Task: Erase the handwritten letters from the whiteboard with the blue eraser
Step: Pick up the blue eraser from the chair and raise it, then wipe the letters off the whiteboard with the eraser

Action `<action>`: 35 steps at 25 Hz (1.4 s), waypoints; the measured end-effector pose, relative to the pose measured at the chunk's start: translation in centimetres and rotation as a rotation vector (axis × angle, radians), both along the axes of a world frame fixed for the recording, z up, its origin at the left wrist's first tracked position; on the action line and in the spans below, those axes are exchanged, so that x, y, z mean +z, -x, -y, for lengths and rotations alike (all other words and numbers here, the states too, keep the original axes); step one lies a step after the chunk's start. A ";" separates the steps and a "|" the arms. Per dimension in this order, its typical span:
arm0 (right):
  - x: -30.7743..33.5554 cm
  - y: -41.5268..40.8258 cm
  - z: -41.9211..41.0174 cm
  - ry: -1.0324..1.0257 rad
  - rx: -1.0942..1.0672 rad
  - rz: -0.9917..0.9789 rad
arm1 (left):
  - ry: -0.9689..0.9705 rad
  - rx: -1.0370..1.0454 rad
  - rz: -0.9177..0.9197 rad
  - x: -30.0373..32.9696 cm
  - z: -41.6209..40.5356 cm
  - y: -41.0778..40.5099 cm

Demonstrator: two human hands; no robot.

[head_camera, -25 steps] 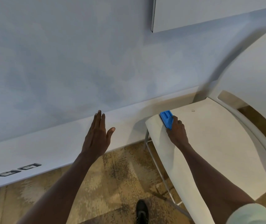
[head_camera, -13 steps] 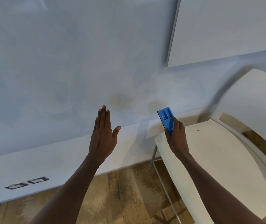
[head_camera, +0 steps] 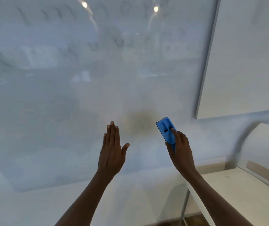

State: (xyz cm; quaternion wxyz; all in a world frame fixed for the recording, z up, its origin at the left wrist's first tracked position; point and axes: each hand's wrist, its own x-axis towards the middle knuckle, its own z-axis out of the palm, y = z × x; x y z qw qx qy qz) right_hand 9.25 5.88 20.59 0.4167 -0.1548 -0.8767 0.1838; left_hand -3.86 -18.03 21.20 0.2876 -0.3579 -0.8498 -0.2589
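Two hands: right [head_camera: 181, 150] grips eraser [head_camera: 166, 130]; left [head_camera: 111, 154] flat

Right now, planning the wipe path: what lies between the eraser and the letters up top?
Head view: bare, glossy whiteboard between blue eraser and blurred letters.

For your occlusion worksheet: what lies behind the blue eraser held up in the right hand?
Behind the blue eraser is bare whiteboard, with a brownish smudge beside it. The right hand covers its lower end; whether it touches the board cannot be told.
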 end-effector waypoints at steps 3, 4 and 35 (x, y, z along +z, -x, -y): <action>4.7 1.6 5.4 -0.043 0.032 -0.103 | -0.035 0.019 -0.074 3.2 5.3 1.5; 6.0 2.0 6.8 -0.054 0.044 -0.132 | -0.044 0.026 -0.093 4.1 6.8 1.9; 27.4 24.0 26.1 -0.279 0.398 -0.646 | -0.167 0.463 -0.402 21.2 33.8 22.4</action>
